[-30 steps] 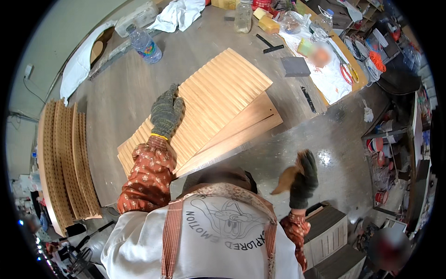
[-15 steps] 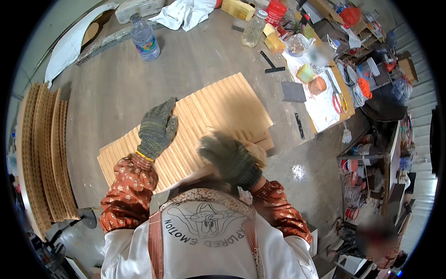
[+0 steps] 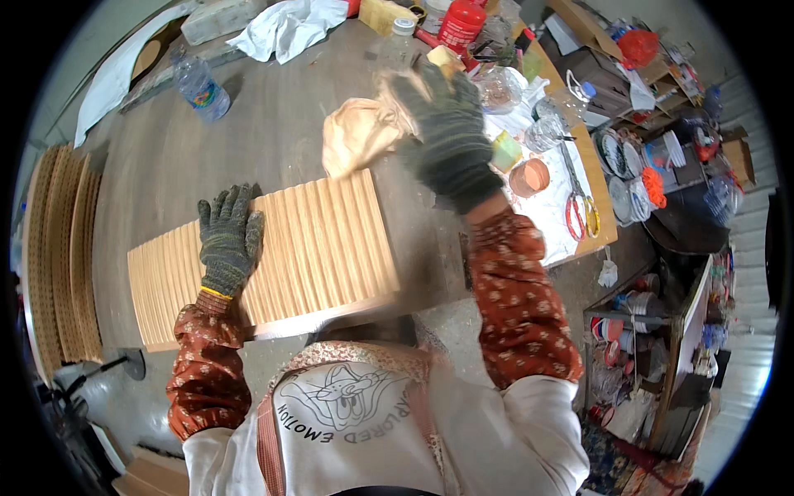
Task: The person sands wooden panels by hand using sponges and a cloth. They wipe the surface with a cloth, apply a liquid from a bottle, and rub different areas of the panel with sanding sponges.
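Note:
A ribbed wooden panel [image 3: 318, 256] lies on the grey-brown table near its front edge. My left hand [image 3: 227, 236], in a dark green knitted glove, rests flat on the panel's left part with its fingers stretched out. My right hand [image 3: 455, 140], gloved alike, is over the table beyond the panel's far right corner, fingers spread. A crumpled tan cloth [image 3: 364, 132], smeared by motion, is just left of the right hand's fingers. It does not look gripped, though whether it still touches the fingertips is unclear.
Curved perforated boards [image 3: 62, 256] stand at the left. A plastic bottle [image 3: 201, 89] and white cloth [image 3: 288, 29] are toward the back. At the right are scissors [image 3: 576, 198], a terracotta-coloured cup [image 3: 529, 177], a sponge [image 3: 506, 152] and a red container [image 3: 461, 25].
My right hand has moved from the panel's near right side to the far right, and the tan cloth has moved away with it. The panel sits less slanted; my left hand stays on it.

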`<action>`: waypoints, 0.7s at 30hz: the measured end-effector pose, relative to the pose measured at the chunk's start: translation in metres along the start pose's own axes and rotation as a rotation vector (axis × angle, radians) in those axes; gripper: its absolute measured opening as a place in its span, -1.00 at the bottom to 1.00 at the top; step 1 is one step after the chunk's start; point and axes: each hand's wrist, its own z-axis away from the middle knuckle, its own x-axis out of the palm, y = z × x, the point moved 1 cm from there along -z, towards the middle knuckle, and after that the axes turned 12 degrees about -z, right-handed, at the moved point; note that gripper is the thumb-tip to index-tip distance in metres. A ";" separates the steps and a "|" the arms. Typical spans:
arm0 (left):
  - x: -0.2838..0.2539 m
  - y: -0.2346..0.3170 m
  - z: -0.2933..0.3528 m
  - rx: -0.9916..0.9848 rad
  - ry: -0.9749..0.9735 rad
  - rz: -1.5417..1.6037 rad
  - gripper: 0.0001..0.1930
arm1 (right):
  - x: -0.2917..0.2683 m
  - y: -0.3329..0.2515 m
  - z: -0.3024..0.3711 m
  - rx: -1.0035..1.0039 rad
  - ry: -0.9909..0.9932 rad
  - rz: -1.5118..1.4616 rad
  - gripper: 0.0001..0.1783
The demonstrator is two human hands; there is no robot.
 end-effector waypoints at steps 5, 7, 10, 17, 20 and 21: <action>-0.038 -0.005 -0.009 -0.217 -0.270 -0.007 -0.48 | -0.013 0.092 0.037 0.271 -0.268 -0.014 -0.16; -0.024 -0.013 -0.004 -0.249 -0.262 -0.050 -0.46 | -0.008 0.108 0.050 0.359 -0.507 0.281 -0.12; -0.006 -0.017 0.012 -0.317 -0.229 -0.140 -0.42 | 0.005 0.109 0.051 0.546 -0.777 0.341 0.06; -0.018 -0.010 0.037 -0.289 -0.255 0.002 -0.39 | -0.013 0.074 0.026 0.433 -0.452 0.162 -0.27; -0.007 -0.035 0.058 -0.287 -0.198 0.023 -0.38 | -0.008 0.070 0.019 0.383 -0.309 -0.397 -0.29; -0.002 -0.040 0.061 -0.301 -0.173 0.019 -0.39 | -0.006 0.066 0.019 0.449 -0.287 -0.657 -0.31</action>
